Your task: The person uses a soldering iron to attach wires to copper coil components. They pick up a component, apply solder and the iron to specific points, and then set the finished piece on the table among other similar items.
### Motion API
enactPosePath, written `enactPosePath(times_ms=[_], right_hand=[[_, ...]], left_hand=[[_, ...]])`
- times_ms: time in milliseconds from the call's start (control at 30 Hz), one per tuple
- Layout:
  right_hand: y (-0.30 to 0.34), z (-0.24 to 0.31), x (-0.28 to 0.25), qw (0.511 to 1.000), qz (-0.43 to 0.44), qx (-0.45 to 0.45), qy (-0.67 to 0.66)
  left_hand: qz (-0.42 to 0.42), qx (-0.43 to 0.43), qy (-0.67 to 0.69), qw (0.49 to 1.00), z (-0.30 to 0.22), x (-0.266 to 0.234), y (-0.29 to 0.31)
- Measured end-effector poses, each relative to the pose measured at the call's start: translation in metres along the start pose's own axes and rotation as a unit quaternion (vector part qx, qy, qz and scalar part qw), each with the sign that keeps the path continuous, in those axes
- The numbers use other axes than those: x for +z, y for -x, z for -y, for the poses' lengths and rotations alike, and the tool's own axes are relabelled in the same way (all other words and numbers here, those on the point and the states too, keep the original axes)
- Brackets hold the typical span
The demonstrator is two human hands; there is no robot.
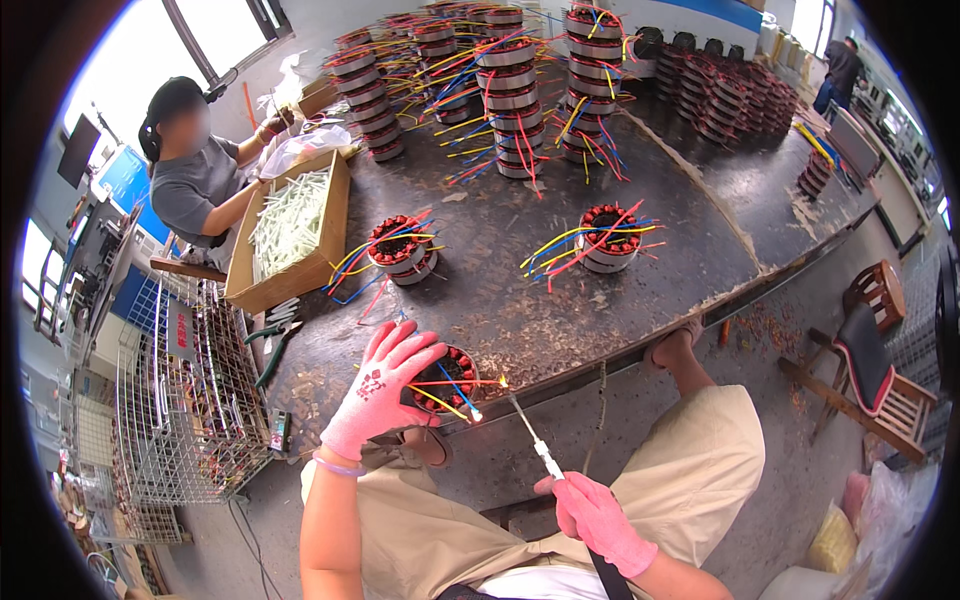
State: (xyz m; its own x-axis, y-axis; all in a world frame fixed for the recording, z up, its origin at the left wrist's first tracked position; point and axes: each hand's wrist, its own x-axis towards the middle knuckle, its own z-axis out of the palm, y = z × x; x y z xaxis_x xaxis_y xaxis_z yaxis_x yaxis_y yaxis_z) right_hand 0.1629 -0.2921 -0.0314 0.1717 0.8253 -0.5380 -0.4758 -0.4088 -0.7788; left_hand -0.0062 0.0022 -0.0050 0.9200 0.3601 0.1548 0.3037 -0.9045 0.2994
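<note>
My left hand (375,393), in a pink glove, grips a motor stator (455,362) at the table's near edge. Its fingers lie over the far rim, with the thumb on the near side. Red, blue and yellow wires stick out of the stator to the right. Small flames (504,382) burn at the ends of the red wire and of the lower wires. My right hand (598,515), also pink-gloved, is closed around the white handle of a slim torch (541,450). The torch's thin metal tip points up at the red wire's end.
Two stators, one left (402,250) and one right (608,240), stand farther back on the dark table (480,225). Tall stator stacks (510,110) rise behind them. Left are pliers (275,345), a wooden box (325,235) of white tubes, wire baskets (190,390) and a seated co-worker (195,180).
</note>
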Motion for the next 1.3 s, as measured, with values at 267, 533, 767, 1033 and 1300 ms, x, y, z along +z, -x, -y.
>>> enactPosePath(times_ms=[267, 533, 767, 1033, 1300], right_hand=[[0.001, 0.001, 0.000, 1.000, -0.008, 0.003, 0.019], [0.000, 0.001, 0.001, 1.000, -0.011, -0.004, 0.001], [0.002, 0.000, -0.003, 1.000, 0.006, 0.005, -0.022], [0.003, 0.004, 0.002, 0.999, -0.005, 0.013, -0.034], [0.002, 0.003, 0.000, 0.999, -0.002, 0.022, -0.027]], left_hand=[[-0.002, 0.005, 0.011, 1.000, -0.001, -0.001, -0.001], [-0.006, 0.007, 0.012, 1.000, 0.001, 0.000, -0.001], [0.006, 0.004, 0.009, 1.000, -0.002, -0.001, -0.003], [0.007, 0.002, 0.009, 1.000, -0.002, -0.001, -0.002], [0.008, 0.001, 0.017, 1.000, -0.002, -0.002, -0.003]])
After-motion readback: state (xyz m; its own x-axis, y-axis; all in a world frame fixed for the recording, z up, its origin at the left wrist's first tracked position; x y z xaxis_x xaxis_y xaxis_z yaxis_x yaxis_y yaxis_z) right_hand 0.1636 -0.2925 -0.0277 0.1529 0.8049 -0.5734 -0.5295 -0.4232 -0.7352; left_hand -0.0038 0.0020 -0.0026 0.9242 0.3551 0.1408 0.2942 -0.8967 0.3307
